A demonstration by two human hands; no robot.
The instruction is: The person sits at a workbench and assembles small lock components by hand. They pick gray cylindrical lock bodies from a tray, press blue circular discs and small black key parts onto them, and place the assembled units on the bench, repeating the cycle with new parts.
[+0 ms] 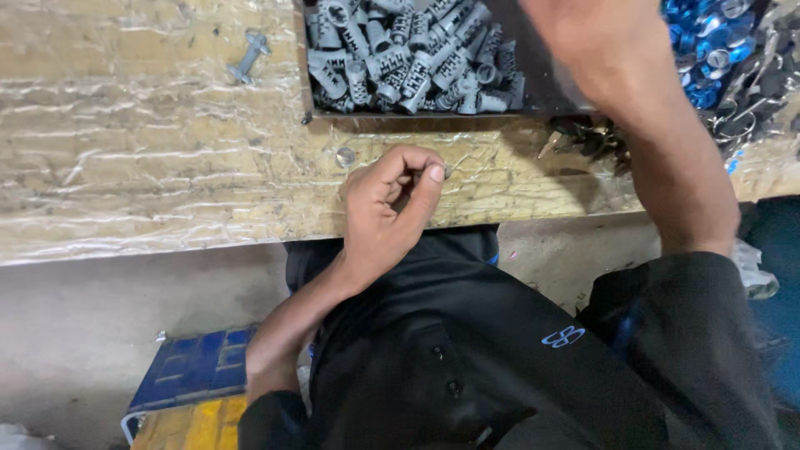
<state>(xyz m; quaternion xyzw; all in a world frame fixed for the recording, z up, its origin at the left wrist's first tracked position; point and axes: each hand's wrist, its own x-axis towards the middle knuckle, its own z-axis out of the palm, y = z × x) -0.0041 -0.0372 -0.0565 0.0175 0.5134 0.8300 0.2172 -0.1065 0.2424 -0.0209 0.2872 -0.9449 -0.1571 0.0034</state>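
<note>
My left hand (pixel 390 204) hovers over the front edge of the workbench (pixel 150 167), fingers curled, thumb and forefinger pinched on a small metal piece that is mostly hidden. My right hand is out of view past the top edge; only its forearm (pixel 658 142) shows, reaching up over a dark tray (pixel 533 104) filled with several grey ribbed plastic plugs (pixel 408 58). A single small round metal piece (pixel 344 155) lies on the bench just left of my left hand.
A lone grey plug (pixel 248 55) lies on the plastic-covered bench at upper left. Shiny blue pieces (pixel 708 42) and dark metal parts (pixel 592 137) pile at the upper right. A blue and yellow box (pixel 187 379) sits on the floor below left.
</note>
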